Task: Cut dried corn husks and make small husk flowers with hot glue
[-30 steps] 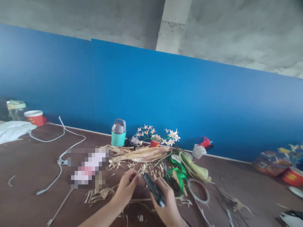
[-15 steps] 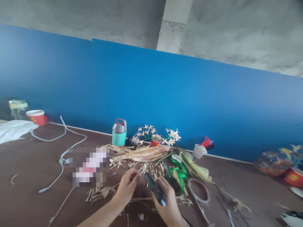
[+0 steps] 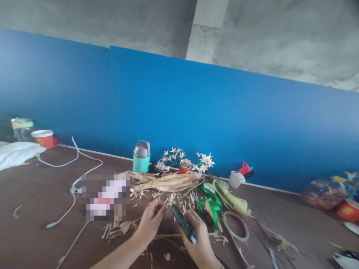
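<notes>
My right hand [image 3: 198, 235] is wrapped round a black glue gun [image 3: 181, 221], with a pale stick end showing at its back. The gun's nozzle points forward and left, close to the fingertips of my left hand [image 3: 153, 216]. Those fingers are closed in a pinch; whatever is between them is too small to make out. Beyond both hands lie pale dried husk strips [image 3: 168, 183] and many small scraps. Just right of the gun are green ribbon [image 3: 214, 209] and dark-handled scissors [image 3: 206, 216], partly covered by the ribbon.
Behind the husks stand a turquoise flask [image 3: 141, 163] and a small red pot [image 3: 184, 169] of pale flowers. A bundle of pale green stalks [image 3: 231, 198] and a tape roll [image 3: 246, 235] lie right. White cable [image 3: 73, 186] winds across the left. A blue partition [image 3: 179, 104] rises behind.
</notes>
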